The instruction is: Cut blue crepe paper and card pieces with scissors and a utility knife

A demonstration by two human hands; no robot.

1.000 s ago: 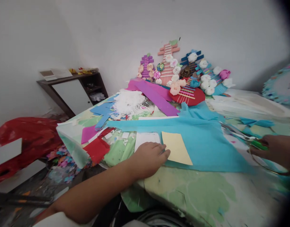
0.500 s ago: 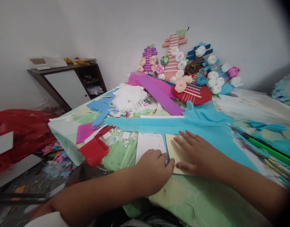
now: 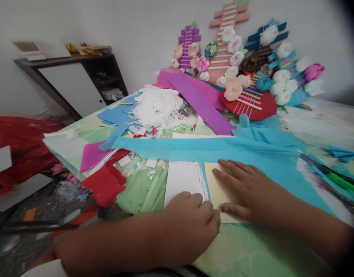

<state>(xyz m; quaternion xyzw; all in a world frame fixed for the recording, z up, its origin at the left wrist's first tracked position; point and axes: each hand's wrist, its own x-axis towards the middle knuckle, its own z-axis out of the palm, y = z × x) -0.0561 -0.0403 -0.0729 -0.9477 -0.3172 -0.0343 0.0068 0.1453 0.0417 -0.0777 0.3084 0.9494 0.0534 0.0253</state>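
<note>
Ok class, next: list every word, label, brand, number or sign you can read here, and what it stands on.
None can be read.
White card: streaks along its edges, no legible writing.
Yellow card: plain where the right hand leaves it uncovered.
Green handle: too blurred to show any marking.

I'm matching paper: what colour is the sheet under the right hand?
Pale yellow sheet, clearest in the head view.

1 yellow card [image 3: 215, 191] | flat, partly covered | atop spread blue sheet [image 3: 282, 165]
</note>
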